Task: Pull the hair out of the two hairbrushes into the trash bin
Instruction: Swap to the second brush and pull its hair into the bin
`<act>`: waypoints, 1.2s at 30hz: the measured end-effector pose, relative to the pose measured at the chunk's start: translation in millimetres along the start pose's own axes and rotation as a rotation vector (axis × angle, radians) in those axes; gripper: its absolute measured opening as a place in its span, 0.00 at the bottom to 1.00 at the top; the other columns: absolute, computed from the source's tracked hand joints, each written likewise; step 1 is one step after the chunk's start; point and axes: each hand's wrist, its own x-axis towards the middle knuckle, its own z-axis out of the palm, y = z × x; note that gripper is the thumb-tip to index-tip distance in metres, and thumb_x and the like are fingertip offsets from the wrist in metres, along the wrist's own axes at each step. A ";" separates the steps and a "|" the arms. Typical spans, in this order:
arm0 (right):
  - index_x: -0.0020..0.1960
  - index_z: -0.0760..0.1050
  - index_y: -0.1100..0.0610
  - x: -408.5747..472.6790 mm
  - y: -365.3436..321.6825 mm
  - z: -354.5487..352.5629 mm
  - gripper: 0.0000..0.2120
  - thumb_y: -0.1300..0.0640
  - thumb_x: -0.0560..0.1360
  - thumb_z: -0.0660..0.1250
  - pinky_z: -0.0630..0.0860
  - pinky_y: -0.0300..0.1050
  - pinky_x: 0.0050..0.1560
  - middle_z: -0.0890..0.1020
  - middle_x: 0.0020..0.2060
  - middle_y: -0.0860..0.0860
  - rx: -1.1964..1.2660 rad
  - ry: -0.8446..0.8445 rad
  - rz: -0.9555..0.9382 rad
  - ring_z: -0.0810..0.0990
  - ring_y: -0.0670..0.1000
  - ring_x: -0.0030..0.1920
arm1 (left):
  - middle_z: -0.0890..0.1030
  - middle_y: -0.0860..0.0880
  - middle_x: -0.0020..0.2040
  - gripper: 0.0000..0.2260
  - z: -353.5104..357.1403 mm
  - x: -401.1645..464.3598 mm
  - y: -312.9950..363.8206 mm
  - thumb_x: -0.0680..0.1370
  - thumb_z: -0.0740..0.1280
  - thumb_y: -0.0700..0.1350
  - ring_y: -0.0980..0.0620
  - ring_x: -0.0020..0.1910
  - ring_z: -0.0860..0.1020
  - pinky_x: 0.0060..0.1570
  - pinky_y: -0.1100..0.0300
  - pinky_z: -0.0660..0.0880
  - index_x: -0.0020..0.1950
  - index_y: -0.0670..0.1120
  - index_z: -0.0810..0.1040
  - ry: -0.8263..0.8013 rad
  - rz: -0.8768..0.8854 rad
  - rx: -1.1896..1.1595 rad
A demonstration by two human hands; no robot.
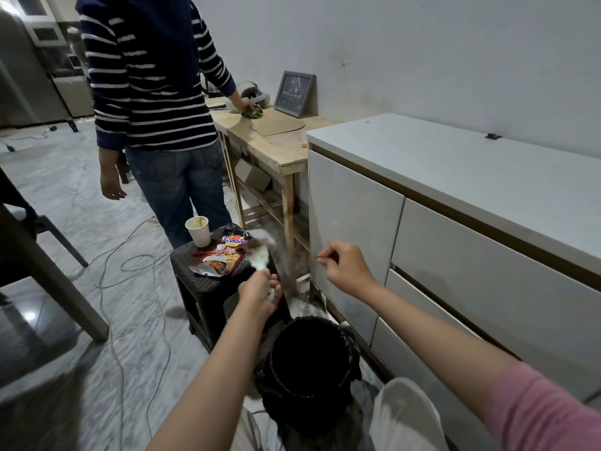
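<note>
left grip [257,292]: closed around the white handle of a hairbrush [258,255], bristle head blurred, raised beyond the grip. right grip [344,271]: fingertips [322,255] pinched together, perhaps on a strand of hair, too fine to tell. trash bin [309,362]: black-lined, on the floor below and between both grips. dark stool [192,271]: just left of the left grip, bearing a paper cup [198,231] and noodle packet [224,255].

White cabinet [455,203], marble floor [81,196]
</note>
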 end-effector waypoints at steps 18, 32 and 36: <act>0.56 0.81 0.59 10.8 32.1 5.0 0.14 0.65 0.73 0.63 0.69 0.37 0.60 0.82 0.57 0.55 -0.124 -0.171 0.406 0.78 0.52 0.61 | 0.77 0.47 0.35 0.07 -8.6 -5.5 -6.5 0.80 0.65 0.42 0.58 0.19 0.72 0.21 0.67 0.71 0.43 0.40 0.75 -0.136 0.044 0.253; 0.39 0.77 0.55 14.0 11.7 3.6 0.06 0.62 0.68 0.73 0.73 0.40 0.44 0.78 0.34 0.50 0.063 0.045 0.341 0.78 0.50 0.40 | 0.75 0.48 0.33 0.08 -1.9 -18.2 -20.9 0.80 0.65 0.41 0.59 0.18 0.71 0.19 0.69 0.70 0.42 0.40 0.75 -0.278 -0.004 0.316; 0.45 0.78 0.54 15.3 0.3 10.5 0.07 0.56 0.68 0.74 0.77 0.42 0.46 0.80 0.38 0.49 0.100 0.028 0.217 0.79 0.48 0.41 | 0.75 0.47 0.32 0.09 4.4 -23.5 -27.9 0.80 0.65 0.41 0.59 0.19 0.70 0.20 0.69 0.69 0.40 0.41 0.75 -0.304 0.045 0.370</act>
